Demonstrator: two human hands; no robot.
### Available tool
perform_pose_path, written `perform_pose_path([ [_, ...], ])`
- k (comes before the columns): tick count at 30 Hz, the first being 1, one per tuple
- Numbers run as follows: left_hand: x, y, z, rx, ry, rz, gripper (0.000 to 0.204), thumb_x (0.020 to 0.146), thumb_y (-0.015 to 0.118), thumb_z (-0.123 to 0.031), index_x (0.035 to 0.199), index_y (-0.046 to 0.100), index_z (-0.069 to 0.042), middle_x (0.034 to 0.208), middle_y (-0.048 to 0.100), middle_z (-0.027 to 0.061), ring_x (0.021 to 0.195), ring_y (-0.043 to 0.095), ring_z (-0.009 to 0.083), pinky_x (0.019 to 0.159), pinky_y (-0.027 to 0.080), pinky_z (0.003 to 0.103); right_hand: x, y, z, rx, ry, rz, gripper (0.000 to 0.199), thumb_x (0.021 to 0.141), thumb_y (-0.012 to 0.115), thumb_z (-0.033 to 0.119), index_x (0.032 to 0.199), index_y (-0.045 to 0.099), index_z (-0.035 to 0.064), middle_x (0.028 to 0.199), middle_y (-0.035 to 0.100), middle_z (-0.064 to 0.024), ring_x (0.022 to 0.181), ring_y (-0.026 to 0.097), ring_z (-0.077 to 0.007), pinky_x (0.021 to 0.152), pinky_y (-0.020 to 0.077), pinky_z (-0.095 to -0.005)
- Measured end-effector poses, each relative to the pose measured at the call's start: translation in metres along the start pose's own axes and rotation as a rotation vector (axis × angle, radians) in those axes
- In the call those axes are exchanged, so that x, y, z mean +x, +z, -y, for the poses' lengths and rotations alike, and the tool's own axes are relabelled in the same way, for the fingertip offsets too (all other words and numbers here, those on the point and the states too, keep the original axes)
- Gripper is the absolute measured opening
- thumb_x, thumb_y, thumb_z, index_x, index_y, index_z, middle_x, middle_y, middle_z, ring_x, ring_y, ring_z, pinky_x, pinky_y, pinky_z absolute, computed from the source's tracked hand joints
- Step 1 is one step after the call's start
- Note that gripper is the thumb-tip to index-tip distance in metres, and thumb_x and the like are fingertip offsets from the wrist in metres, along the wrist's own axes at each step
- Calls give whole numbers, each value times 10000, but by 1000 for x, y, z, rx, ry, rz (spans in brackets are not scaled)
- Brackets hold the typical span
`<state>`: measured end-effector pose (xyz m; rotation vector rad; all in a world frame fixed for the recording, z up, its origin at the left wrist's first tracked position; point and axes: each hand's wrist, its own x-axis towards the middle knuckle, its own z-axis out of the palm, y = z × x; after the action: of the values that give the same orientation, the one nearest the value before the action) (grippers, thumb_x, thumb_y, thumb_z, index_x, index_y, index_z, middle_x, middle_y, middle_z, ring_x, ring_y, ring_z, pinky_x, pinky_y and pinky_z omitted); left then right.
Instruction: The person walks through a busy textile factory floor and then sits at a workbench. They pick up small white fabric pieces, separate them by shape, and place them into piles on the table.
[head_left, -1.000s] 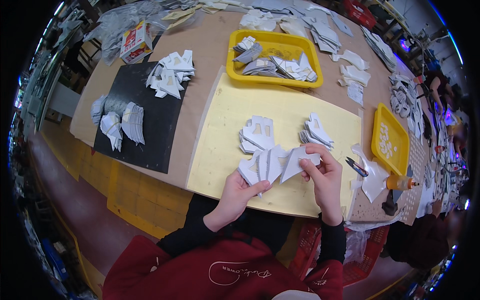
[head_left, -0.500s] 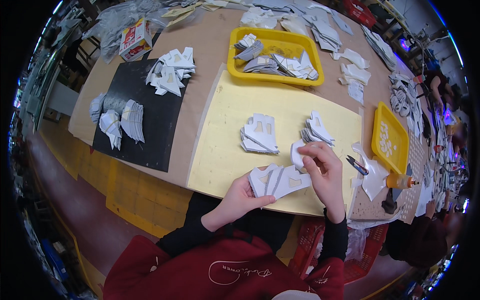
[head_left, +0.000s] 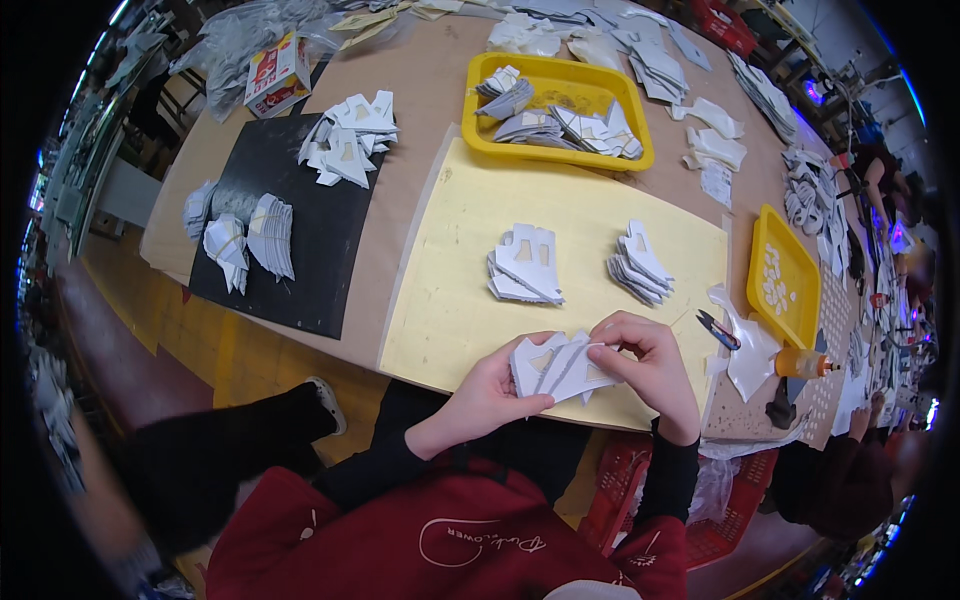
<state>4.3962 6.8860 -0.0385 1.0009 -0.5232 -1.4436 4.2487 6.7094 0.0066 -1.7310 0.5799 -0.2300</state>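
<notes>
fanned white die-cut pieces (head_left: pixel 556 366), up by the two small stacks a second ago, now sit low over the yellow mat's (head_left: pixel 450 290) near edge, left hand (head_left: pixel 487 395) fingers gripping beneath, right hand (head_left: pixel 652 362) fingers pinching the top piece.

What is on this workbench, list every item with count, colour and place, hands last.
fanned white cut pieces: one bunch, white, held in both hands at the near edge
yellow mat: one, yellow, centre of the table
white piece stacks: two, white, on the yellow mat
yellow tray: one, yellow, far side, holding grey-white pieces
small yellow tray: one, yellow, right side
black mat: one, black, left, with white piece piles
scissors: one pair, dark handles, right of the hands
glue bottle: one, orange, right edge
cardboard box: one, red and white, far left
left hand: holding the fan from below
right hand: pinching the fan's right end
</notes>
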Motion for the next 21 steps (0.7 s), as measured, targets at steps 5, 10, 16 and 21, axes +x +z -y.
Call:
perform_pose_path([
  [5, 3, 0, 0, 113, 32, 44, 687, 854, 631, 40, 1463, 323, -41, 1271, 522, 73, 1139, 560, 127, 929, 504, 281, -2, 11, 9, -121, -31, -62, 124, 813, 704, 88, 814, 662, -29, 838, 654, -64, 726, 579, -125, 638, 437, -252],
  [10, 3, 3, 1, 132, 39, 45, 680, 846, 632, 37, 1455, 342, -53, 1241, 539, 71, 1108, 572, 122, 912, 510, 276, -1, 17, 5, -154, -76, -124, 123, 784, 694, 72, 767, 615, -21, 803, 633, -49, 695, 546, -111, 641, 425, -244],
  [16, 2, 1, -4, 151, -16, 47, 697, 842, 627, 50, 1463, 336, -71, 1209, 552, 66, 1082, 582, 119, 887, 517, 263, -2, 24, 8, -281, -40, -137, 100, 778, 666, 61, 780, 601, -14, 785, 619, -47, 687, 530, -110, 639, 421, -254],
  [21, 2, 5, -3, 50, -82, 97, 753, 827, 675, 75, 1470, 303, -47, 1197, 547, 43, 1072, 570, 96, 901, 498, 252, -1, 23, -5, -107, -105, -251, 99, 789, 655, 64, 784, 589, -9, 786, 610, -62, 710, 552, -141, 653, 428, -264],
])
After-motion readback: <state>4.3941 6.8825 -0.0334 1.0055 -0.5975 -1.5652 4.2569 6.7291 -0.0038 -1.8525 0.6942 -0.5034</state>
